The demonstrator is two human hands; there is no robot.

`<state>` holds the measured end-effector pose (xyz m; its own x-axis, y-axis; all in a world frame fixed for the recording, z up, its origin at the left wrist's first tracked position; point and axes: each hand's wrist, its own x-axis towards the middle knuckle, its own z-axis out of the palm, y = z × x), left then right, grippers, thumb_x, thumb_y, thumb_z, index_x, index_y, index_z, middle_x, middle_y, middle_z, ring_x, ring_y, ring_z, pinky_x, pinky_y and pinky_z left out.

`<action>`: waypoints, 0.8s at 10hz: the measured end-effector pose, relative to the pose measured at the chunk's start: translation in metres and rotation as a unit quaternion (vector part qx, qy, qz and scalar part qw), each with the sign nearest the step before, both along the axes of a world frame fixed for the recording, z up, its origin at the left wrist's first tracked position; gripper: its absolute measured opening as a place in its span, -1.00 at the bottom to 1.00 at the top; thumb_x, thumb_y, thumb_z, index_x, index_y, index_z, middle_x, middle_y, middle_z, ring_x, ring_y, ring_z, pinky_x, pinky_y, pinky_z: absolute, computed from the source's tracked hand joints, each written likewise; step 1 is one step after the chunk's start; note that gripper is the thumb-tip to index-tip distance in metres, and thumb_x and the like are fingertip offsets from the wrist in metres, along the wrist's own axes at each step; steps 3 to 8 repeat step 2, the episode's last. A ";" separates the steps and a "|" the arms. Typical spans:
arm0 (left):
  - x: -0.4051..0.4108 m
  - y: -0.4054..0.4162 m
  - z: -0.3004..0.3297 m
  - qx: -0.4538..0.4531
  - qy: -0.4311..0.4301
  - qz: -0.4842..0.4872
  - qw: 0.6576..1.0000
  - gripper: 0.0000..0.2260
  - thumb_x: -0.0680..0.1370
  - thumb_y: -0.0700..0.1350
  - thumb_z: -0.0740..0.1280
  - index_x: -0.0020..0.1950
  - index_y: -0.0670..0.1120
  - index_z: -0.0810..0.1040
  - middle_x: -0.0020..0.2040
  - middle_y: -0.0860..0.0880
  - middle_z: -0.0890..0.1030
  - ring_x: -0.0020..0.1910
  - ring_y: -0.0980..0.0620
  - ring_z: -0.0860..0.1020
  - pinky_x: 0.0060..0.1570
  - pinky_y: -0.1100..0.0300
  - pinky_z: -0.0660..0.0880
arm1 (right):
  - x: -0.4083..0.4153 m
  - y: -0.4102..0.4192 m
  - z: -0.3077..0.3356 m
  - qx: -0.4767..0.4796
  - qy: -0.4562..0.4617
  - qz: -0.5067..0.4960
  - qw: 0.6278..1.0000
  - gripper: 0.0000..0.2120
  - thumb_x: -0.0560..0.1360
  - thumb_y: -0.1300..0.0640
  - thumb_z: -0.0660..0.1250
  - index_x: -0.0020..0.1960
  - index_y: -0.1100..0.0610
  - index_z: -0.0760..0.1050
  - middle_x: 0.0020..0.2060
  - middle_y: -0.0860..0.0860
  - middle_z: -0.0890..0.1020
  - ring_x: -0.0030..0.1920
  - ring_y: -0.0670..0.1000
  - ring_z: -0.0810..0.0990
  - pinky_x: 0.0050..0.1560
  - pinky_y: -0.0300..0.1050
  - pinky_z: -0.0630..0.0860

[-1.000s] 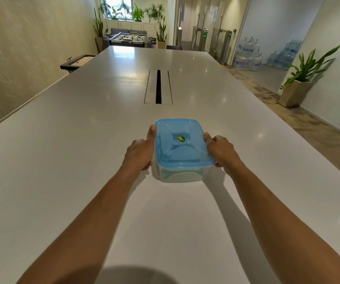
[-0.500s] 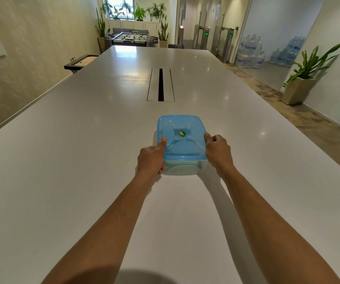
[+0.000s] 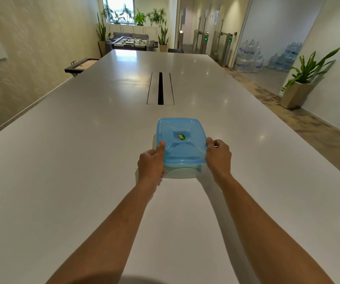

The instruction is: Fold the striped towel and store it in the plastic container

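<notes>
Now plastic container (image 3: pixel 180 173) between 2 hands: left hand (image 3: pixel 151 163), right hand (image 3: pixel 219 155) grip lid (image 3: pixel 180 138) edges, thumbs on top.

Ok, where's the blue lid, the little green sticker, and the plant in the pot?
blue lid (image 3: pixel 185 149), head view, on its near flat part.
green sticker (image 3: pixel 181 137), head view, on its middle.
potted plant (image 3: pixel 308 68), head view, on its leaves.

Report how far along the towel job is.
Looks done: folded fabric shows through the clear wall of the plastic container, and the blue lid sits on top. In hand: the left hand and right hand press the lid's near corners. Left: confirming the seal, which I cannot judge, then letting go.
</notes>
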<state>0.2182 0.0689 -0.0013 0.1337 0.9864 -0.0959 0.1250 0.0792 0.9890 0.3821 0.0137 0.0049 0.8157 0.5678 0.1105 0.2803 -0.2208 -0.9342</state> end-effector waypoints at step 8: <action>-0.015 -0.003 0.020 -0.025 0.054 -0.069 0.996 -0.37 0.45 0.44 0.10 -0.25 -0.12 0.53 -0.46 -0.10 0.55 -0.54 -0.03 0.55 -0.41 0.09 0.61 | -0.005 -0.004 0.015 -0.070 0.051 -0.005 0.996 -0.22 0.39 -0.54 -0.09 -0.19 0.15 0.49 -0.26 0.07 0.57 -0.22 0.11 0.53 -0.13 0.06 0.51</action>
